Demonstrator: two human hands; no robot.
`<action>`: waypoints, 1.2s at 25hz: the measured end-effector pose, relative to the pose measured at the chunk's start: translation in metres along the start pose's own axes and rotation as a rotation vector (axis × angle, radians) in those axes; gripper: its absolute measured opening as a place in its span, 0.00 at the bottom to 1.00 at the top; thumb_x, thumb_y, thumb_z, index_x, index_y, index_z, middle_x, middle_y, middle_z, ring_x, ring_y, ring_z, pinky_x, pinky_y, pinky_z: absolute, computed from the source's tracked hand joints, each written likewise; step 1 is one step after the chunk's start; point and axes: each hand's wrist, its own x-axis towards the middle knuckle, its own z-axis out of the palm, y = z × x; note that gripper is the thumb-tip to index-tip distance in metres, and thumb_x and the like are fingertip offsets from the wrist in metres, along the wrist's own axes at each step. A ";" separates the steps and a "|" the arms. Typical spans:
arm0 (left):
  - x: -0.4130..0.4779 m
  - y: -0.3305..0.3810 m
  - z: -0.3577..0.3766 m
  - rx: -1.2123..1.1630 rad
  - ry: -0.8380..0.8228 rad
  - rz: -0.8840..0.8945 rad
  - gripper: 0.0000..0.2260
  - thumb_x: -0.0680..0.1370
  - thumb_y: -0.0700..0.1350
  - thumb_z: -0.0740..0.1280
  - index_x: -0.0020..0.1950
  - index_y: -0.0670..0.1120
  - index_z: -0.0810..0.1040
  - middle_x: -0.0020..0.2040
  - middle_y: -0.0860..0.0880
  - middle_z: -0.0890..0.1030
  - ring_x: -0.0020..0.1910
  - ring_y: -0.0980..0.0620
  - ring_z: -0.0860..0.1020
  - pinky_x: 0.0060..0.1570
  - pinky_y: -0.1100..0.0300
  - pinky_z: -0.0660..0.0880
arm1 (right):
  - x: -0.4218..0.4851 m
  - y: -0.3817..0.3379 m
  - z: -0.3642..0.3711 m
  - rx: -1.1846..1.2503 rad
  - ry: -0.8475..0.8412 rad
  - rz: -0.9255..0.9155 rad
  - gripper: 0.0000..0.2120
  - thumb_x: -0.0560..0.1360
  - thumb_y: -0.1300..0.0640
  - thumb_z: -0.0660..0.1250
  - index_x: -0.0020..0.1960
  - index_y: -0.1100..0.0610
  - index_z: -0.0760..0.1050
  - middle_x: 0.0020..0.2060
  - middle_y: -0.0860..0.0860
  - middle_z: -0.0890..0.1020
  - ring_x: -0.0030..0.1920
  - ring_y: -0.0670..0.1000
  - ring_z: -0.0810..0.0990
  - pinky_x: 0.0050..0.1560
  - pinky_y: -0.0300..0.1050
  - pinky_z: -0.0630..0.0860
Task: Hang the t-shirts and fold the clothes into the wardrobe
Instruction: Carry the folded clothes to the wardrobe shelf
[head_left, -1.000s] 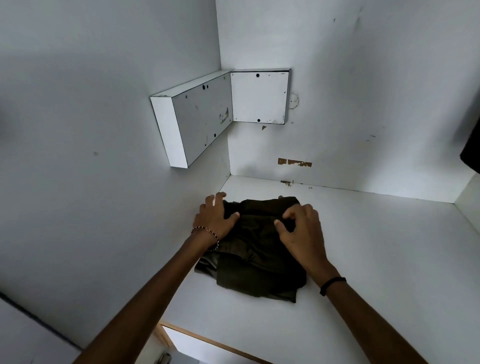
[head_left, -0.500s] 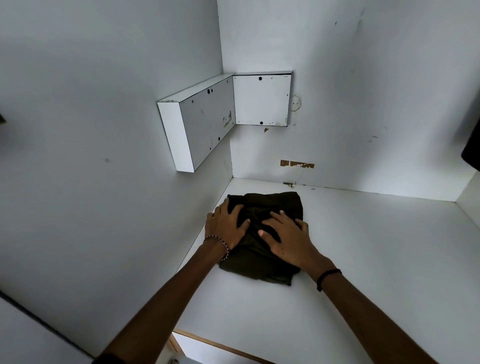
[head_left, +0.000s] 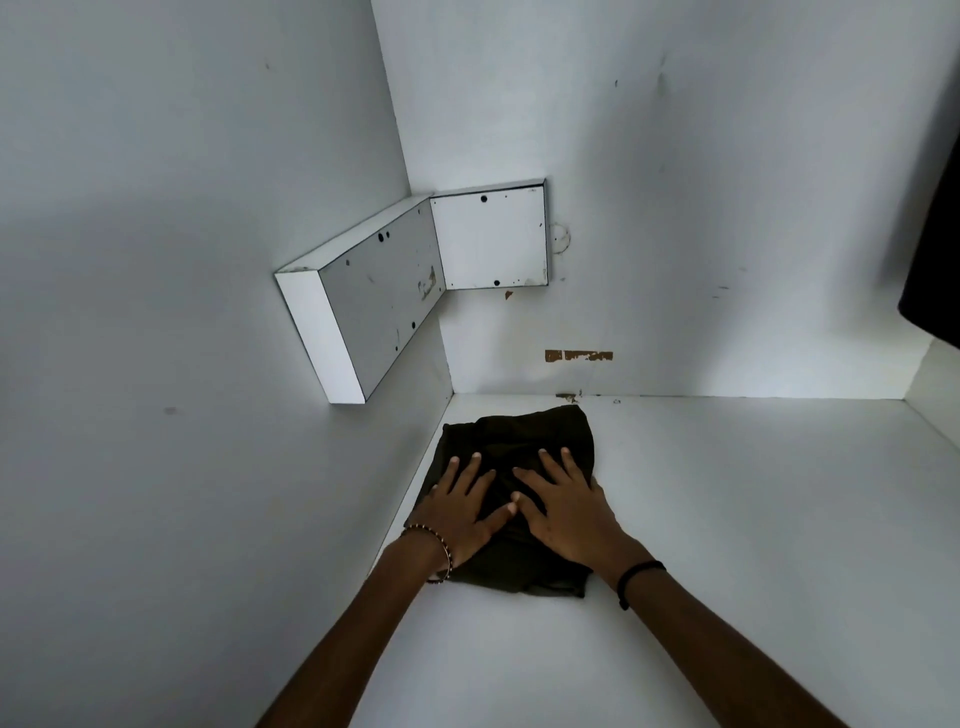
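Note:
A folded dark olive garment (head_left: 524, 436) lies on the white wardrobe shelf (head_left: 727, 519), pushed into the back left corner against the left wall. My left hand (head_left: 460, 512) rests flat on its left half, fingers spread, a beaded bracelet on the wrist. Beside it, my right hand (head_left: 563, 504) presses flat on the right half, with a black band on the wrist. Neither hand grips the cloth; the thumbs nearly touch over the middle of the garment.
A white L-shaped box (head_left: 363, 306) juts out from the left wall and back wall above the garment. A dark hanging cloth (head_left: 935, 249) shows at the right edge. The shelf stretches bare to the right of the garment.
The garment has slid toward the back left corner. My hands went from pinching the cloth with curled fingers to lying flat and spread on top.

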 end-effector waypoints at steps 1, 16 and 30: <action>0.006 -0.003 0.004 -0.004 0.052 0.008 0.30 0.82 0.64 0.49 0.81 0.53 0.50 0.81 0.53 0.42 0.79 0.50 0.39 0.78 0.48 0.49 | 0.006 0.000 0.001 -0.002 0.003 0.008 0.25 0.86 0.42 0.50 0.82 0.43 0.56 0.84 0.51 0.48 0.83 0.56 0.39 0.79 0.61 0.48; 0.092 -0.036 -0.014 -0.046 0.123 -0.004 0.29 0.82 0.64 0.50 0.80 0.54 0.55 0.81 0.54 0.47 0.80 0.50 0.43 0.77 0.48 0.51 | 0.095 0.009 -0.006 -0.007 -0.034 0.029 0.25 0.86 0.41 0.48 0.82 0.43 0.53 0.84 0.50 0.46 0.82 0.56 0.38 0.80 0.61 0.44; 0.066 0.003 -0.020 0.120 0.476 0.000 0.24 0.84 0.54 0.49 0.79 0.48 0.58 0.80 0.48 0.58 0.78 0.51 0.57 0.76 0.50 0.55 | 0.055 0.002 -0.013 -0.077 0.166 -0.097 0.44 0.75 0.36 0.30 0.77 0.57 0.66 0.79 0.56 0.64 0.81 0.55 0.59 0.79 0.52 0.54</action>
